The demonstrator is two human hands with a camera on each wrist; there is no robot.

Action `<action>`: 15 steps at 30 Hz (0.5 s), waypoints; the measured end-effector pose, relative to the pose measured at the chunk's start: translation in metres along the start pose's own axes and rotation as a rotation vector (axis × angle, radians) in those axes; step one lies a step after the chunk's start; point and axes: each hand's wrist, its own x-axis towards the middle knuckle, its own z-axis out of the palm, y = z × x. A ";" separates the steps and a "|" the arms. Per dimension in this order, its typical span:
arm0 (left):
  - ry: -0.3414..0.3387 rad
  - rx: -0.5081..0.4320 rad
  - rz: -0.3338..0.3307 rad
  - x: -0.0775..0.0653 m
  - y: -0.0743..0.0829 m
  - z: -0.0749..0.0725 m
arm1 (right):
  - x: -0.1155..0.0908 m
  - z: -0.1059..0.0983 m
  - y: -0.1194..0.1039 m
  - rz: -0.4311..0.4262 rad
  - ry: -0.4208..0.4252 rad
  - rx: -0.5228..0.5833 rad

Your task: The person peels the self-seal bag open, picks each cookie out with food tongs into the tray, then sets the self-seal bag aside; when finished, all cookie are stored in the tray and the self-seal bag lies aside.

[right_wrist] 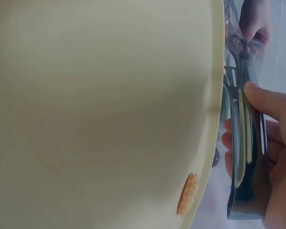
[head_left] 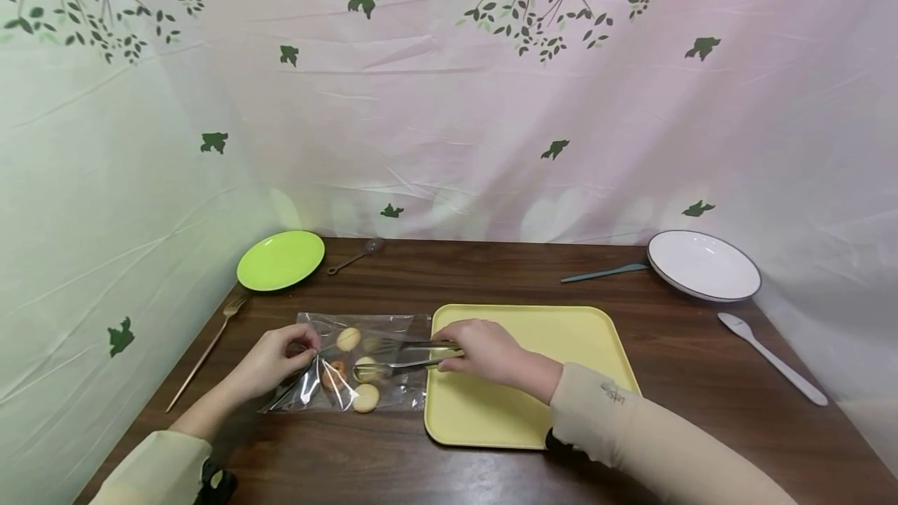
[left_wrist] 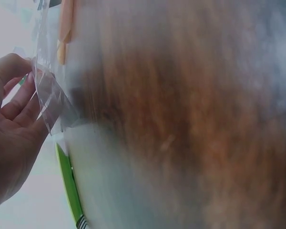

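A clear plastic bag point(head_left: 407, 400) lies on the table with several round pale cookies point(head_left: 365, 397) and an orange-brown cookie point(head_left: 334, 375) in it. The thumb and fingertips of my left hand point(head_left: 273, 361) pinch the bag's left part, and the left wrist view shows the film point(left_wrist: 50, 98) between them. My right hand point(head_left: 484, 349) grips metal tongs point(right_wrist: 250, 167) over the tray's left edge. The tongs' arms reach left into the bag, around a pale cookie point(head_left: 367, 369); whether they touch it I cannot tell. On the yellow tray point(head_left: 547, 411) lies a browned cookie point(right_wrist: 187, 195), visible in the right wrist view.
A green plate point(head_left: 281, 260) and a brown spoon point(head_left: 356, 257) lie back left, with a copper-coloured fork point(head_left: 206, 353) nearer. Back right are a white plate point(head_left: 704, 265) and a teal knife point(head_left: 605, 273); a white spoon-like utensil point(head_left: 772, 358) lies at far right. Printed cloth walls enclose the table.
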 end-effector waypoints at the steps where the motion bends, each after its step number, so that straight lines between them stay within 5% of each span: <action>1: 0.001 -0.002 0.001 0.000 0.000 0.000 | 0.001 0.000 0.000 -0.001 -0.007 0.000; 15: -0.003 0.004 -0.020 0.001 0.001 0.001 | 0.004 0.002 0.000 -0.006 0.012 -0.098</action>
